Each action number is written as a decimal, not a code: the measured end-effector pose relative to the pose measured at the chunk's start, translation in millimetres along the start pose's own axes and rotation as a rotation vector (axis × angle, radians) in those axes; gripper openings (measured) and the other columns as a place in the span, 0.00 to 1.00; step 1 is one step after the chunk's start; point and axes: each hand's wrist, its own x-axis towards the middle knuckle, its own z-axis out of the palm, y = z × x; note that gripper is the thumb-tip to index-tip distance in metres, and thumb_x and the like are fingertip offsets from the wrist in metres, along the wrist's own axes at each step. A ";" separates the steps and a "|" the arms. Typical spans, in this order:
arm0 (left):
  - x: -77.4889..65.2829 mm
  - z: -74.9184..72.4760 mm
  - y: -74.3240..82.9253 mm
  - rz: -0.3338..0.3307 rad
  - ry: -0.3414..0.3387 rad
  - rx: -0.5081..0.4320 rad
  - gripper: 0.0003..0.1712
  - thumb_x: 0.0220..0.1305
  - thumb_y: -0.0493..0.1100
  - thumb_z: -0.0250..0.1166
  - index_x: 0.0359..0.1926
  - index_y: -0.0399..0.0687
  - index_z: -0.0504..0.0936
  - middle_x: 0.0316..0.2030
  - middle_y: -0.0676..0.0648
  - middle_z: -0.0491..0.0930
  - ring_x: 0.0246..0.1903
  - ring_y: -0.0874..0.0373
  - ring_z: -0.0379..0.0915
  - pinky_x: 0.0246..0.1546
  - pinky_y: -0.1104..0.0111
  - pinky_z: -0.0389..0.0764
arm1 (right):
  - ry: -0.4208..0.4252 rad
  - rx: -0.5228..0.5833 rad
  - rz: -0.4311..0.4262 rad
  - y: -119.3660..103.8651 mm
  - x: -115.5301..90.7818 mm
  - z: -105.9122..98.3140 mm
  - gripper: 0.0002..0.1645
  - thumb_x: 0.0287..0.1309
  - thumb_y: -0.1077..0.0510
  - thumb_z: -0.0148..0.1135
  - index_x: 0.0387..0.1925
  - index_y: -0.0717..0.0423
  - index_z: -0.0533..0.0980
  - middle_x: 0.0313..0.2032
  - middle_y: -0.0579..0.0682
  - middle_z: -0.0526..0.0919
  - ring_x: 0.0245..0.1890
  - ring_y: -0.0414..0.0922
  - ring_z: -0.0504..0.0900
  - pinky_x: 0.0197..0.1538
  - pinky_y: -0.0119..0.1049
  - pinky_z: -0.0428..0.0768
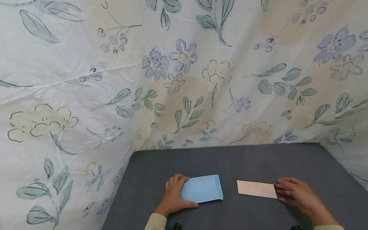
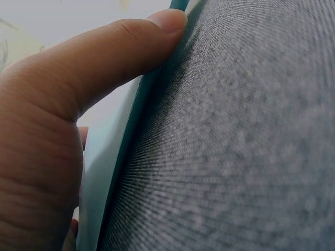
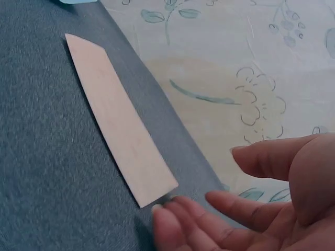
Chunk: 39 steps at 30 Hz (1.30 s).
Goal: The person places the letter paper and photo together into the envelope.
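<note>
A light blue envelope (image 1: 201,189) lies on the dark grey table with its flap side to the right. My left hand (image 1: 175,195) grips its left end, thumb along the near edge and fingers at the far edge. In the left wrist view the thumb (image 2: 125,44) presses against the envelope's edge, close over the cloth. To the right, a pale pink rectangular card (image 1: 256,189) lies flat. My right hand (image 1: 299,195) is beside the card's right end, its fingers loosely bent and holding nothing; in the right wrist view the fingertips (image 3: 167,225) are right at the card's short edge.
The table (image 1: 224,161) has a dark grey cloth surface. A white floral-patterned curtain (image 1: 184,95) rises behind it and along both sides. Small black objects (image 1: 177,226) show at the bottom edge near each wrist.
</note>
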 end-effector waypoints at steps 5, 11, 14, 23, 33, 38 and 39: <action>0.2 0.3 -0.5 0.000 -0.003 0.000 0.65 0.39 0.84 0.81 0.75 0.57 0.77 0.63 0.54 0.70 0.61 0.51 0.62 0.61 0.41 0.61 | -0.027 -0.041 0.026 -3.3 -2.2 7.0 0.39 0.84 0.47 0.59 0.71 0.79 0.63 0.50 0.57 0.87 0.47 0.50 0.86 0.49 0.54 0.87; -0.1 0.3 -1.2 -0.003 -0.008 -0.002 0.65 0.40 0.84 0.81 0.75 0.57 0.77 0.63 0.54 0.70 0.62 0.51 0.63 0.60 0.41 0.61 | -0.055 -0.035 0.007 -4.2 -0.5 14.5 0.42 0.84 0.46 0.59 0.74 0.80 0.59 0.55 0.60 0.84 0.52 0.52 0.86 0.53 0.57 0.86; -0.2 0.0 -1.1 -0.001 -0.005 -0.008 0.65 0.40 0.83 0.81 0.75 0.57 0.77 0.63 0.54 0.70 0.62 0.51 0.63 0.60 0.42 0.61 | -0.063 -0.019 -0.014 -4.6 -0.3 16.8 0.42 0.85 0.47 0.58 0.74 0.79 0.59 0.56 0.60 0.84 0.53 0.53 0.85 0.54 0.57 0.85; -0.4 0.0 -2.6 -0.006 -0.005 -0.004 0.65 0.40 0.84 0.81 0.75 0.57 0.77 0.63 0.54 0.70 0.62 0.51 0.63 0.59 0.43 0.62 | -0.099 0.045 -0.028 -3.4 3.1 27.0 0.43 0.85 0.48 0.58 0.77 0.78 0.56 0.65 0.73 0.73 0.56 0.57 0.84 0.55 0.60 0.84; 0.5 -0.1 -2.2 -0.015 -0.017 -0.011 0.65 0.40 0.84 0.80 0.75 0.57 0.77 0.63 0.54 0.70 0.62 0.51 0.63 0.59 0.42 0.62 | -0.168 0.143 -0.060 4.4 4.9 38.9 0.43 0.82 0.57 0.62 0.79 0.76 0.51 0.62 0.64 0.78 0.54 0.49 0.85 0.55 0.56 0.85; 0.6 -1.5 -0.1 -0.007 -0.013 -0.010 0.65 0.40 0.84 0.80 0.75 0.56 0.77 0.63 0.54 0.70 0.62 0.51 0.63 0.59 0.42 0.62 | -0.232 0.166 -0.097 8.0 5.0 38.6 0.37 0.80 0.62 0.63 0.77 0.76 0.58 0.55 0.52 0.82 0.51 0.45 0.85 0.55 0.50 0.85; 0.7 -1.6 0.2 -0.004 -0.013 -0.009 0.65 0.41 0.84 0.80 0.75 0.56 0.77 0.63 0.54 0.70 0.62 0.51 0.63 0.59 0.42 0.62 | -0.243 0.168 -0.101 8.6 5.2 38.5 0.36 0.79 0.63 0.63 0.76 0.76 0.60 0.54 0.52 0.82 0.51 0.44 0.84 0.55 0.48 0.84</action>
